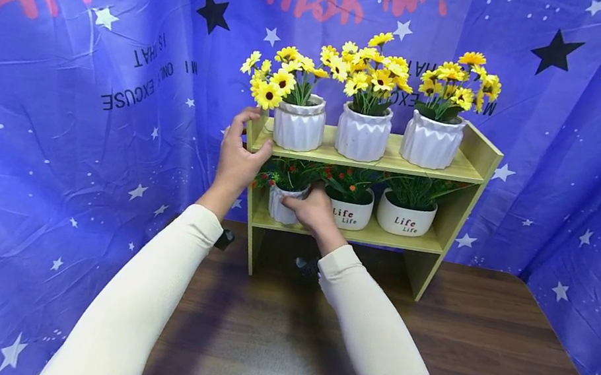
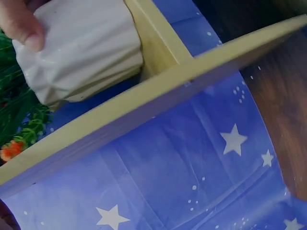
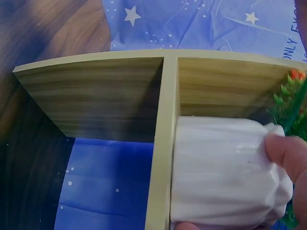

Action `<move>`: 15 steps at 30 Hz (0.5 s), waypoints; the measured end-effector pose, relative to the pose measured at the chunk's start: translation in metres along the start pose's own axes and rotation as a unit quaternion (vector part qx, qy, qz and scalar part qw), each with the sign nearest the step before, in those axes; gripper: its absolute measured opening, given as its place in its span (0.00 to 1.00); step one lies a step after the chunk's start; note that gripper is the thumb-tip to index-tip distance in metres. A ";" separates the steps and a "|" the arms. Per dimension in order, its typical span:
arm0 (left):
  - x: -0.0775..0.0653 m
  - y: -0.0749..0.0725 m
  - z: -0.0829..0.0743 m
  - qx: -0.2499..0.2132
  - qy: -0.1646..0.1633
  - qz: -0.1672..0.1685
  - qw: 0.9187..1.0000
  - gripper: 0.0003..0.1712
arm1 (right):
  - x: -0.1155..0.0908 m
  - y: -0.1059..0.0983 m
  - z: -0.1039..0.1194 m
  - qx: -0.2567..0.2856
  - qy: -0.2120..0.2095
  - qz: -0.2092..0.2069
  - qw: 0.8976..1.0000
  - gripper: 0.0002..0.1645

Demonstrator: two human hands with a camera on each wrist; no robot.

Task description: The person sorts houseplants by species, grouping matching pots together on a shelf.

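My right hand (image 1: 315,208) grips a white ribbed flowerpot (image 1: 283,206) with green foliage and small orange-red flowers, at the left end of the lower shelf. In the right wrist view the pot (image 3: 225,170) stands on the shelf board, the thumb on its side near the rim. My left hand (image 1: 240,160) holds the left side panel of the wooden shelf (image 1: 371,162) near its top corner, thumb in front; its fingertips are partly hidden behind the panel. In the left wrist view the panel (image 2: 120,105) runs beside the pot.
Along the top board stand three white ribbed pots (image 1: 363,133) with yellow flowers. Two white oval planters (image 1: 405,218) marked "Life" share the lower board to the right. The shelf rests on a dark wooden table (image 1: 273,343). A blue star-patterned curtain (image 1: 67,173) surrounds the back and sides.
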State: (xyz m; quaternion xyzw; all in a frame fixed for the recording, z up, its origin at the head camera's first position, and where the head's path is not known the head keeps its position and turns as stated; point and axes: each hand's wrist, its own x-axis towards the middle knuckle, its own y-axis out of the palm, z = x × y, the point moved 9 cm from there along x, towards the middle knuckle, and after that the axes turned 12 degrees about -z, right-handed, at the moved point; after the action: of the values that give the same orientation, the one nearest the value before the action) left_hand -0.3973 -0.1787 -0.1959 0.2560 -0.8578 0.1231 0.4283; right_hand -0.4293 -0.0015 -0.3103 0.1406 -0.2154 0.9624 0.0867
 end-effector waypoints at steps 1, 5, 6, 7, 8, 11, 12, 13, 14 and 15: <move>-0.001 0.001 0.001 0.001 -0.002 0.003 1.000 0.26 | 0.000 -0.001 -0.001 -0.011 -0.001 -0.007 1.000 0.44; -0.002 0.006 0.002 -0.012 -0.021 0.025 0.999 0.26 | 0.000 -0.002 -0.005 -0.058 -0.020 -0.027 0.998 0.45; -0.002 0.006 0.002 -0.014 -0.026 0.031 0.999 0.26 | -0.001 -0.001 -0.006 -0.066 -0.026 -0.027 0.997 0.46; -0.001 0.006 0.002 -0.013 -0.031 0.035 0.999 0.25 | -0.004 0.000 -0.006 -0.067 -0.032 -0.026 0.997 0.48; 0.000 0.004 0.001 -0.007 -0.037 0.040 0.999 0.24 | -0.006 0.000 -0.006 -0.065 -0.038 -0.024 0.997 0.49; 0.002 -0.004 -0.008 0.060 -0.015 0.050 0.997 0.23 | -0.022 -0.002 -0.005 -0.037 -0.052 -0.007 0.998 0.51; 0.001 -0.008 -0.016 0.089 0.015 0.047 0.995 0.24 | -0.029 -0.005 -0.004 -0.017 -0.055 0.001 0.998 0.50; -0.002 -0.012 -0.025 0.112 0.051 0.040 0.992 0.24 | -0.037 -0.008 -0.005 0.003 -0.056 0.008 0.998 0.48; -0.009 -0.016 -0.036 0.129 0.093 0.028 0.987 0.23 | -0.045 -0.013 -0.006 0.022 -0.060 0.015 0.998 0.45; -0.020 -0.018 -0.048 0.141 0.136 0.016 0.980 0.23 | -0.054 -0.019 -0.009 0.034 -0.062 0.019 0.997 0.42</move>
State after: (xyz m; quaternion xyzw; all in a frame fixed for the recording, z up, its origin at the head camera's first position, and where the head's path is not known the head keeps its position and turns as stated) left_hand -0.3452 -0.1669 -0.1828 0.2808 -0.7693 0.2833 0.4990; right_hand -0.3758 0.0135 -0.3278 0.1992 -0.1899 0.9601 0.0502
